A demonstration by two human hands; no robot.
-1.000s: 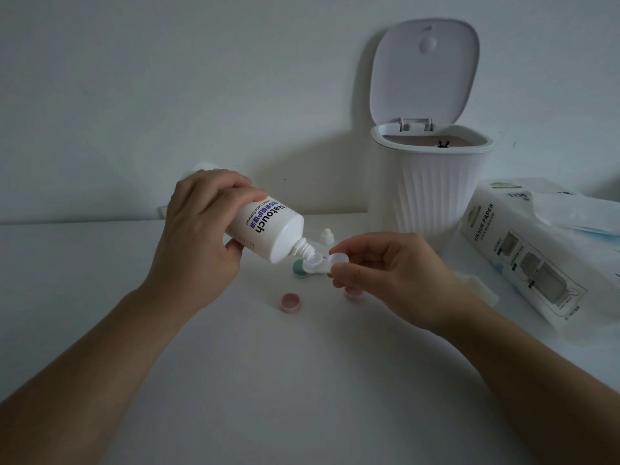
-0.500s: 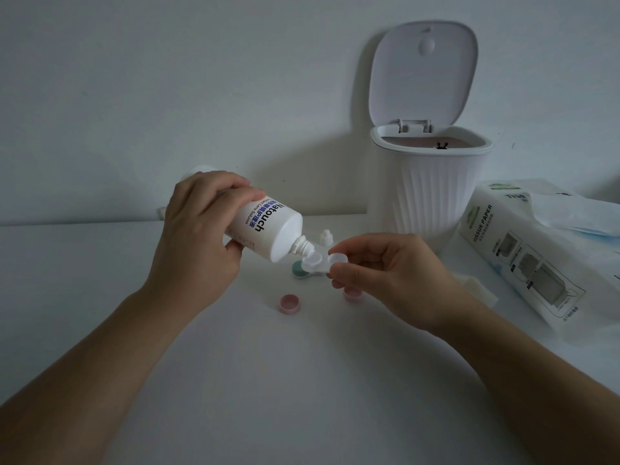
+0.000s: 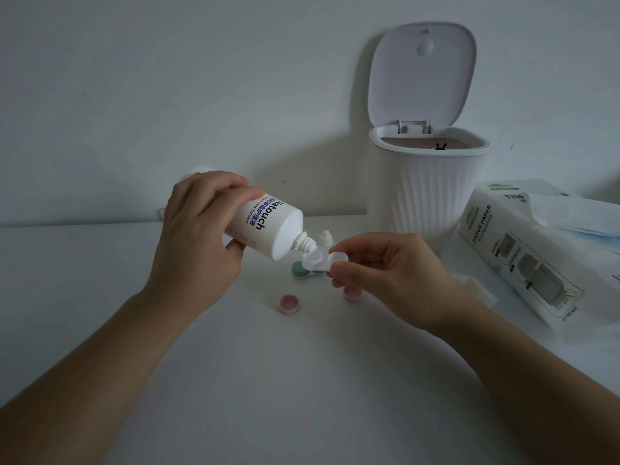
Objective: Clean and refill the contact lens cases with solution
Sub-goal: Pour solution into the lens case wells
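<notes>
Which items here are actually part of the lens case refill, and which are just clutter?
In use:
left hand
solution bottle
right hand
white lens case
bottle cap
pink caps
green-capped case

Lying about:
open-lidded bin
tissue paper pack

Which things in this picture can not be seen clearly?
Head view only:
- Liquid in the lens case: too small to tell.
- Second pink cap: partly behind the right hand.
- Solution bottle base: covered by the left hand.
- Bin contents: hidden by its rim.
</notes>
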